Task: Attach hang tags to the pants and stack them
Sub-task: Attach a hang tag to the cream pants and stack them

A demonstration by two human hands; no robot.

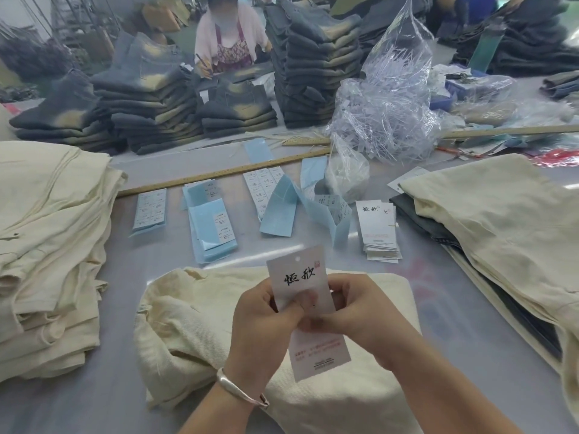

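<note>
Both hands pinch a hang tag – clear bag holds fasteners.

Across the worktop lies a long wooden ruler, with a clear plastic bag of white fasteners just beyond its right end. Behind stand stacks of faded dark jeans, where a seated person holds a pen. Blue-backed sticker sheets lie in a row near the ruler.

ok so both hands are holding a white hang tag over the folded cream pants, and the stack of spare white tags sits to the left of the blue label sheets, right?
Not quite. The head view shows both hands, left and right, holding the white hang tag over the folded cream pants, but the stack of spare white tags sits right of the blue label sheets.
</note>
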